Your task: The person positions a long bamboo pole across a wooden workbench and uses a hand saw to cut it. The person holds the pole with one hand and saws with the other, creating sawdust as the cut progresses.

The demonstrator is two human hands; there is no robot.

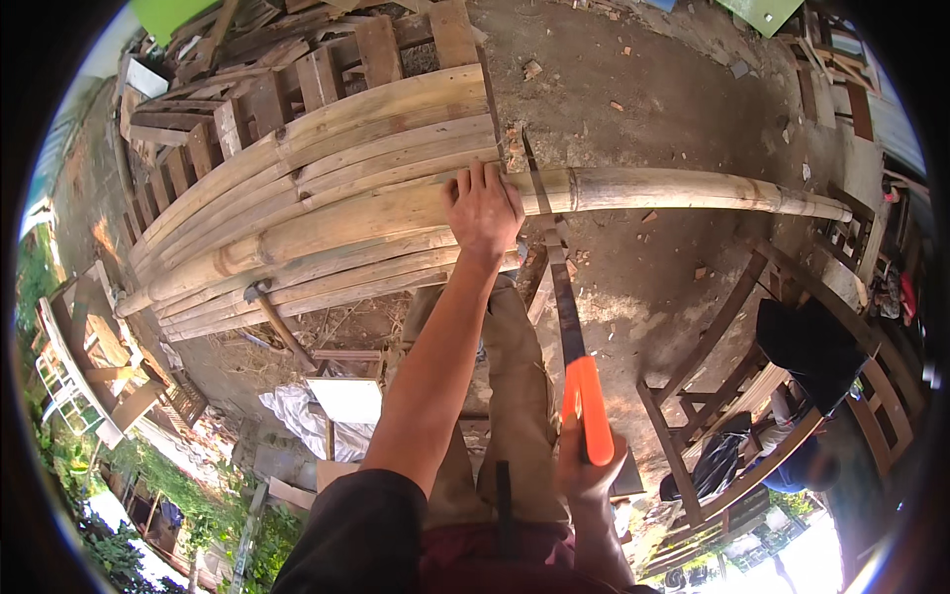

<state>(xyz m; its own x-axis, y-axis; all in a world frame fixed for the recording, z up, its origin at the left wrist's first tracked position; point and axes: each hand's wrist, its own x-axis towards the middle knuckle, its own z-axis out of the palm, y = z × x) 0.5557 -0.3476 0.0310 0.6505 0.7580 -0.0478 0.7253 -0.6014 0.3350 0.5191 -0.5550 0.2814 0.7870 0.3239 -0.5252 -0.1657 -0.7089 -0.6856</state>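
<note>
A thick bamboo pole lies across other bamboo lengths, its right part reaching out past them. My left hand grips the pole from above, its fingers curled over the far side. Just right of that hand, the blade of a handsaw crosses the pole, its tip pointing away from me. Below, my right hand is wrapped around the saw's orange handle. Whether the blade has cut into the bamboo cannot be made out.
A wooden-handled hammer or hatchet leans against the bamboo's near edge. Scrap planks are piled behind. To the right stands a dark wooden frame with a black cloth. A white-topped box sits left of my legs.
</note>
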